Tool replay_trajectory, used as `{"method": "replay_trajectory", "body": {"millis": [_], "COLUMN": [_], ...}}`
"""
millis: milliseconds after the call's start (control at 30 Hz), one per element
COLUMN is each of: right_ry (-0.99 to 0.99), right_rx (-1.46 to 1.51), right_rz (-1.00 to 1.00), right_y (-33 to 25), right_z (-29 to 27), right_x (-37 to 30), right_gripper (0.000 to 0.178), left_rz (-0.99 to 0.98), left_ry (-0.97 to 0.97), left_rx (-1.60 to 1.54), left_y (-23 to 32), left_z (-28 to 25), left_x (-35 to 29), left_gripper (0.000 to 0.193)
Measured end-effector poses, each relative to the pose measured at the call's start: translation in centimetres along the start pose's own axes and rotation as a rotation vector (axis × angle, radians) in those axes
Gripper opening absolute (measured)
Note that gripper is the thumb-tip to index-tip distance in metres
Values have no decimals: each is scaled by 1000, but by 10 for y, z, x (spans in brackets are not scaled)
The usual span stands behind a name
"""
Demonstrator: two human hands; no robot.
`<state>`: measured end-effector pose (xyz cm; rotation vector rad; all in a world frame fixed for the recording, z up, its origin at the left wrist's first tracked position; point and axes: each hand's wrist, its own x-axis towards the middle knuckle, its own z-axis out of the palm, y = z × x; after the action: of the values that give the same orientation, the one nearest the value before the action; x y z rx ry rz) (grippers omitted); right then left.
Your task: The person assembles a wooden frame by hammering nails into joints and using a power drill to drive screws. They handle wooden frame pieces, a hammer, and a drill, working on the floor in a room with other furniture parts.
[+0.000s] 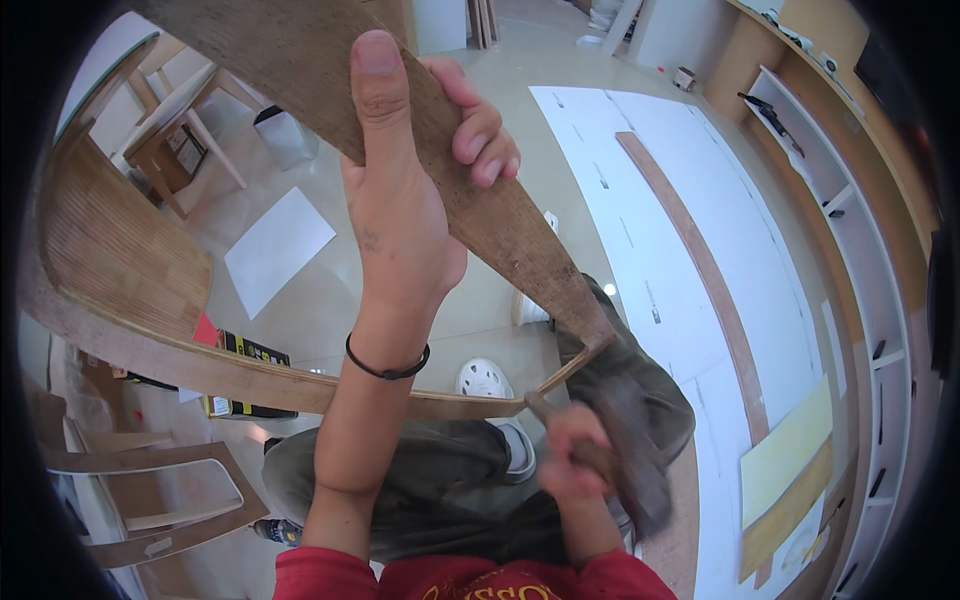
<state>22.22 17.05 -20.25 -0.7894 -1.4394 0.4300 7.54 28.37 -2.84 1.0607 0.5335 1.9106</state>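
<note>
My left hand (395, 175) grips a flat wooden bar (540, 250), part of a large curved wooden frame. The thumb lies along its upper face and the fingers wrap its right edge. From the left the frame's curved plywood strip (250, 385) sweeps round to a corner by my right knee. My right hand (578, 450), smeared by motion, is closed round the handle of a dark brown wooden tool (640, 475). Its long body lies crosswise to the handle, too blurred to tell its kind. The tool is beside the frame's lower corner, above my leg; contact cannot be made out.
On the right, white sheets (690, 330) lie on the floor under a long curved wooden strip (700, 255). Shelving (870, 290) lines the far right. At the left stand wooden chair parts (165, 500), a black-and-yellow box (250, 408) and a loose white sheet (280, 250).
</note>
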Motion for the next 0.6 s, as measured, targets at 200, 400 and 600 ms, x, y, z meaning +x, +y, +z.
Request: {"method": "replay_trajectory", "body": {"millis": [200,400,600], "right_ry": [-109,-288,-63], "right_rx": [-85,-267,137], "right_rz": [96,5,131], "right_y": [29,45,20], "right_z": [-8,-11,-2], "right_x": [-8,-11,6], "right_gripper": [38,25,25], "left_rz": [-22,-23,-1], "left_ry": [-14,-22,-29], "left_rx": [-1,-13,29], "left_y": [4,-2,-3], "left_z": [0,7,6], "left_x": [-3,-3,-5], "left_gripper": [59,59,59]}}
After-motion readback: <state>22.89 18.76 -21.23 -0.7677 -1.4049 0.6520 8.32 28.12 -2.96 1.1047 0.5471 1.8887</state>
